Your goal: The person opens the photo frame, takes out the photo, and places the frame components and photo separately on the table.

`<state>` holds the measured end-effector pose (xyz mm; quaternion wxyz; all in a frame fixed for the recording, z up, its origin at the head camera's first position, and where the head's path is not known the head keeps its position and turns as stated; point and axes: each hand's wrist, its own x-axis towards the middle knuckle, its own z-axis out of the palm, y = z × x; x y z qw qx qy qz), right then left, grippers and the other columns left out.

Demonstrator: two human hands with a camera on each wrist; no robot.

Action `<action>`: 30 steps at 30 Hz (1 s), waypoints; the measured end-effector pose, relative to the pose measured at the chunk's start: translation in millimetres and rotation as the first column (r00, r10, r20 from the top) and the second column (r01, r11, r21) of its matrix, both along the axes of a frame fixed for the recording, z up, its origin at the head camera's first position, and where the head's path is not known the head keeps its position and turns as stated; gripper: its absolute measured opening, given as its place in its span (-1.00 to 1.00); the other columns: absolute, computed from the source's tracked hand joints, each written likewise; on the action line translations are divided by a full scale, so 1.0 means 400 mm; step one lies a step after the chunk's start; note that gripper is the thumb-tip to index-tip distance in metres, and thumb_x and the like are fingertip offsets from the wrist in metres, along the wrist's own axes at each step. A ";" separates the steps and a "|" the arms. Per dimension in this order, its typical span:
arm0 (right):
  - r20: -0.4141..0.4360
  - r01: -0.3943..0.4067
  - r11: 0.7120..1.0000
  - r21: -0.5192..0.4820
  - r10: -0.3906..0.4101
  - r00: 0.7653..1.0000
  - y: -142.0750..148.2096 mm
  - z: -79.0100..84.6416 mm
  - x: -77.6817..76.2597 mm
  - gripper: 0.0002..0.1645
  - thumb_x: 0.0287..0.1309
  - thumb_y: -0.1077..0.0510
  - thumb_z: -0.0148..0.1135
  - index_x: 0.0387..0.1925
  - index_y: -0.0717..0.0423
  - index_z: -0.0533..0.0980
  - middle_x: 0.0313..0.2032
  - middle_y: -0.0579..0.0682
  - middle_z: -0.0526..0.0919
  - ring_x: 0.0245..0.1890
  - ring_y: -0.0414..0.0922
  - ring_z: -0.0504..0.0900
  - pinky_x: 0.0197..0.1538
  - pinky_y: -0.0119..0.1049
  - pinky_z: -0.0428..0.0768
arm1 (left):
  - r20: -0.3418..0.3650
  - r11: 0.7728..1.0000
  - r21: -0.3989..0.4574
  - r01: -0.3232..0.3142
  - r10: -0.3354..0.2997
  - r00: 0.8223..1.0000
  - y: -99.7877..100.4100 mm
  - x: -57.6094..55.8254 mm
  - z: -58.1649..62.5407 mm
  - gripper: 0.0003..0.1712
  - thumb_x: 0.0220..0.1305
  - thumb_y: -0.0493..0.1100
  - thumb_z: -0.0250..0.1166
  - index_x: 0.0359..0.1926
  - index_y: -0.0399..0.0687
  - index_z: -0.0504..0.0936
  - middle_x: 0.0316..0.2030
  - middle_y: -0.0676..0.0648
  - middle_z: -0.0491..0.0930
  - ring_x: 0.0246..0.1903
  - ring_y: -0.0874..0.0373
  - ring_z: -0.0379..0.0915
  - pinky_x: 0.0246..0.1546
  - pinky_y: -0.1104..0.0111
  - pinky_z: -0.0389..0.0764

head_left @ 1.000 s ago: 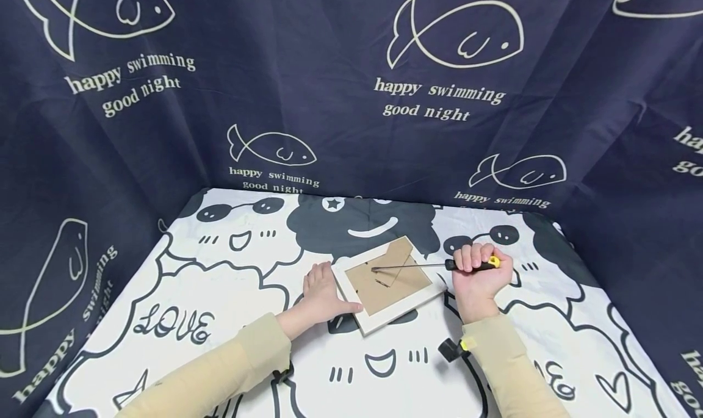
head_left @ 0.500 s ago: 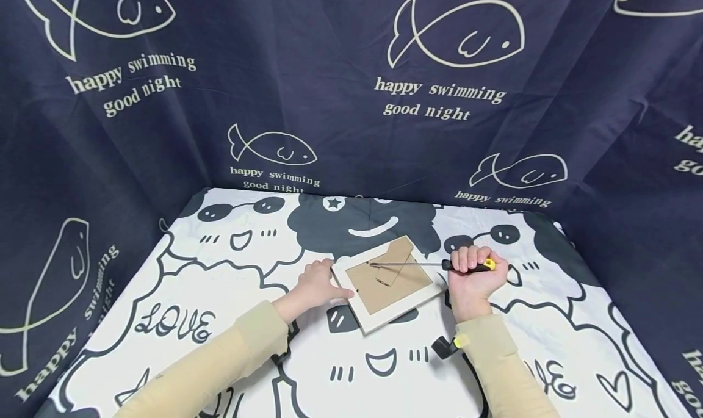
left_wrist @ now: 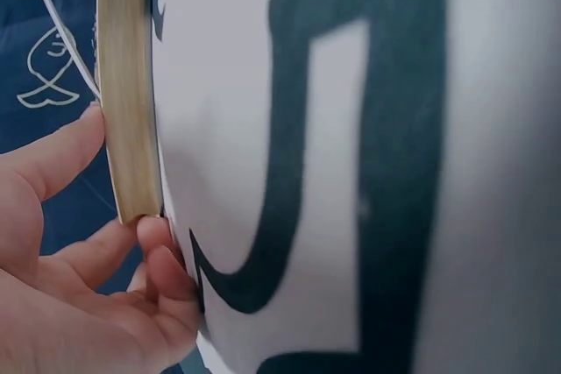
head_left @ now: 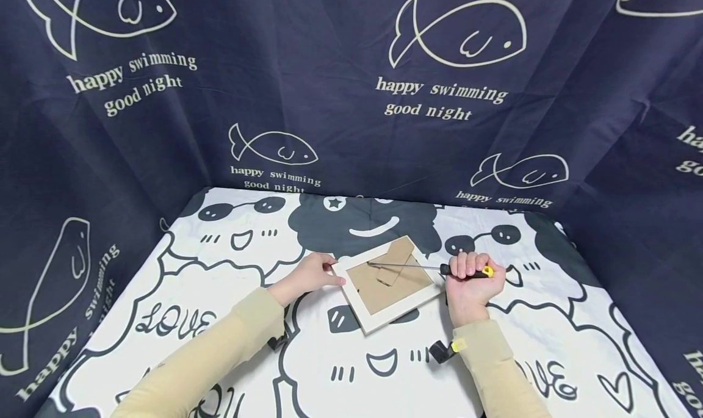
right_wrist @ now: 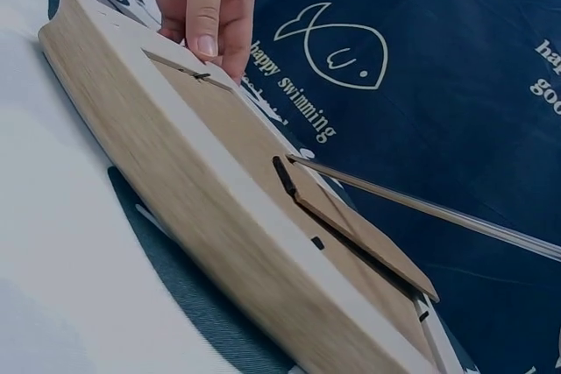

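Note:
A white picture frame (head_left: 386, 317) lies face down, its brown backing board (head_left: 379, 297) and hinged stand (head_left: 401, 250) showing. My left hand (head_left: 307, 274) pinches the far left corner, thumb on the white face and fingers at the outer edge; in the left wrist view those fingers (left_wrist: 166, 273) curl under the corner. My right hand (head_left: 473, 287) grips a screwdriver by its black and yellow handle (head_left: 467, 271). Its thin shaft (right_wrist: 421, 208) reaches left across the stand, with the tip at the board's far edge, beside a small dark tab. More dark tabs (right_wrist: 317, 243) sit along the board's edges.
A tablecloth (head_left: 230, 296) with black and white cartoon drawings covers the table. Dark blue curtains (head_left: 340, 88) with fish prints close off the back and both sides. A black wrist camera (head_left: 441, 351) hangs below the right sleeve.
My left hand has slid from the frame's left side up to its far corner, thumb drawn back and fingers closing. The screwdriver's tip has shifted slightly toward the far left edge.

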<state>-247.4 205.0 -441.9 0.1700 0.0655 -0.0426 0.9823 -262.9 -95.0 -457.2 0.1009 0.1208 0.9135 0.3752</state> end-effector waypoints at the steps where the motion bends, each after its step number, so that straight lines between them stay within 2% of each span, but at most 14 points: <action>1: -0.001 0.006 1.000 0.001 -0.006 1.000 -0.001 -0.001 0.002 -0.71 -0.14 0.15 -0.20 -0.84 0.15 0.16 -0.88 -0.04 0.08 -0.87 -0.15 0.00 -0.76 -0.36 -0.05 | 0.008 1.000 0.002 0.000 0.000 1.000 0.000 -0.002 0.000 -0.45 -0.16 -0.04 0.43 -0.13 -0.26 0.57 -0.50 0.00 0.44 -0.50 0.19 0.28 -0.56 0.46 0.33; 8: -0.008 0.066 0.998 0.014 -0.066 0.998 -0.011 0.000 0.017 -0.69 -0.12 0.14 -0.24 -0.84 0.15 0.15 -0.90 -0.05 0.07 -0.90 -0.15 0.01 -0.76 -0.36 -0.08 | 0.002 0.998 0.003 0.067 -0.067 0.998 0.000 -0.021 -0.009 -0.46 -0.14 -0.08 0.43 -0.07 -0.17 0.58 -0.31 -0.03 0.55 -0.37 0.19 0.34 -0.35 0.42 0.42; 14: -0.002 0.113 0.993 0.038 -0.113 0.994 -0.030 0.009 0.033 -0.68 -0.09 0.15 -0.27 -0.84 0.16 0.14 -0.90 -0.04 0.08 -0.90 -0.14 0.02 -0.78 -0.34 -0.05 | 0.080 0.993 0.056 0.104 -0.108 0.991 0.009 -0.030 -0.001 -0.49 -0.11 -0.19 0.40 -0.03 -0.07 0.57 -0.28 -0.01 0.51 -0.35 0.19 0.32 -0.32 0.41 0.38; 19: 0.022 0.147 0.987 0.068 -0.149 0.989 -0.044 0.022 0.055 -0.70 -0.11 0.17 -0.26 -0.84 0.16 0.13 -0.88 -0.03 0.08 -0.86 -0.13 0.03 -0.74 -0.33 -0.04 | 0.096 0.994 0.026 0.107 -0.109 0.989 0.012 -0.031 0.002 -0.43 -0.08 -0.18 0.39 0.05 -0.07 0.51 -0.16 -0.08 0.45 -0.25 0.15 0.29 -0.22 0.34 0.39; 25: 0.045 0.184 0.977 0.108 -0.190 0.981 -0.048 0.024 0.066 -0.70 -0.11 0.17 -0.25 -0.84 0.16 0.15 -0.85 -0.02 0.07 -0.82 -0.12 0.04 -0.69 -0.32 -0.01 | 0.089 0.994 0.021 0.109 -0.111 0.990 0.015 -0.035 0.002 -0.44 -0.09 -0.18 0.39 0.03 -0.07 0.52 -0.14 -0.09 0.44 -0.23 0.13 0.29 -0.23 0.34 0.39; 30: 0.041 0.180 0.980 0.089 -0.184 0.982 -0.049 0.019 0.070 -0.69 -0.09 0.16 -0.27 -0.84 0.17 0.13 -0.84 -0.02 0.05 -0.82 -0.12 0.03 -0.68 -0.31 -0.02 | 0.098 0.994 0.015 0.109 -0.110 0.989 0.016 -0.034 0.002 -0.45 -0.08 -0.18 0.39 0.03 -0.09 0.52 -0.14 -0.09 0.43 -0.24 0.13 0.29 -0.27 0.36 0.39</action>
